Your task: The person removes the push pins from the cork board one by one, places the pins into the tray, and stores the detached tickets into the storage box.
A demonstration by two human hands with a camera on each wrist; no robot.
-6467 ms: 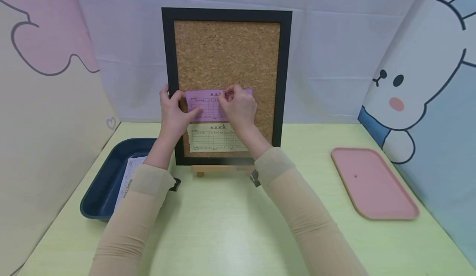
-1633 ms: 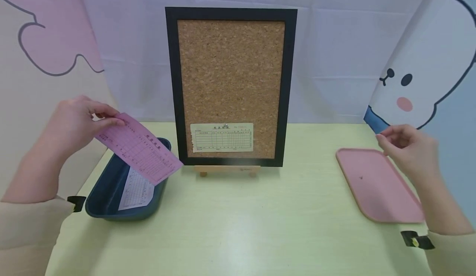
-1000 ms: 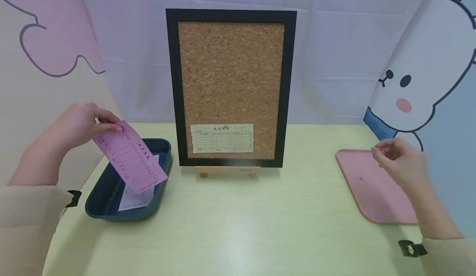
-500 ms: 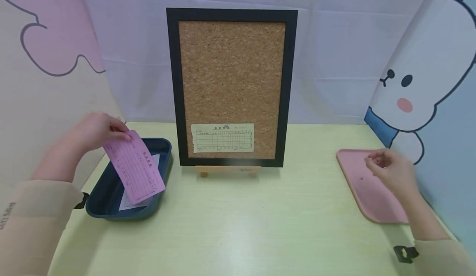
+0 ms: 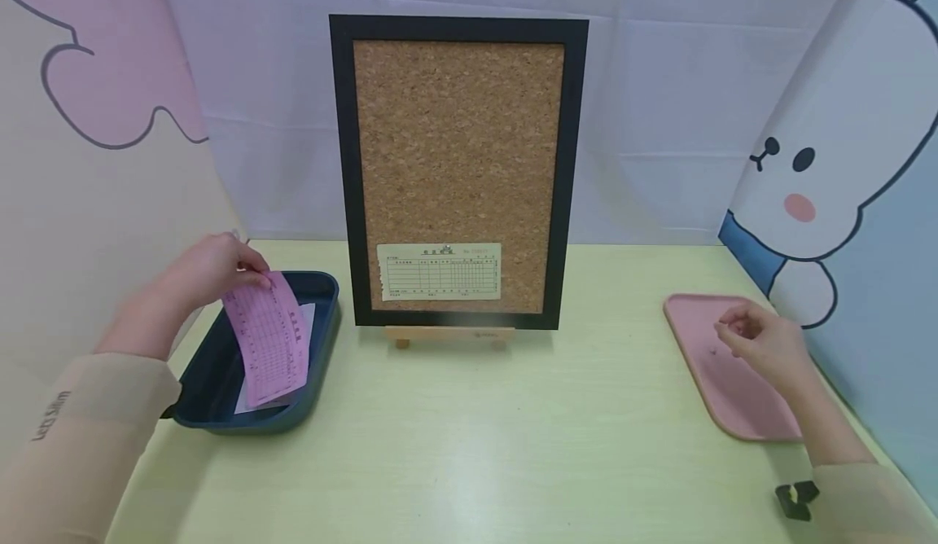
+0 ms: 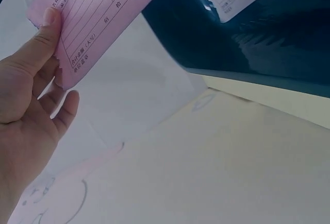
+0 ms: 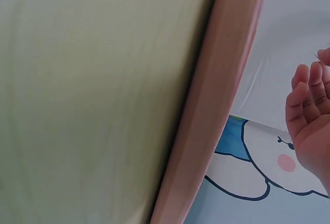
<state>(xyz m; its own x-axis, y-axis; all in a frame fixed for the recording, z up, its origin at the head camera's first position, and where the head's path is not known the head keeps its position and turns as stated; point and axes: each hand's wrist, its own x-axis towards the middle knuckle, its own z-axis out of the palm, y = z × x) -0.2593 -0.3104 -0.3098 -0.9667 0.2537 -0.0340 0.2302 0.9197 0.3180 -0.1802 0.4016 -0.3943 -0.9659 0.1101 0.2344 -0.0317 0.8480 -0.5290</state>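
Observation:
My left hand (image 5: pixel 223 271) pinches a pink receipt slip (image 5: pixel 269 340) by its upper edge, thumb on top. The slip hangs tilted inside the dark blue tray (image 5: pixel 208 389), over a white printed slip (image 5: pixel 308 316) lying there. In the left wrist view, the thumb presses on the pink slip (image 6: pixel 93 23) near its torn edge. Above the pink tray (image 5: pixel 740 405), my right hand (image 5: pixel 765 344) has thumb and fingertips together. A thin needle tip (image 7: pixel 316 56) pokes out from them in the right wrist view, seemingly a pushpin. Another small pin (image 5: pixel 713 351) rests on that tray.
A black-framed corkboard (image 5: pixel 458 145) stands on a small wooden easel (image 5: pixel 447 333) at the back middle. A pale yellow receipt slip (image 5: pixel 440 279) is pinned low on it by a pushpin (image 5: pixel 447 248). Patterned cloth walls close both sides.
Earlier, both hands were at the corkboard with the pink slip; it has since come off the board. The left hand has lowered it into the blue tray. The right hand has come down over the pink tray.

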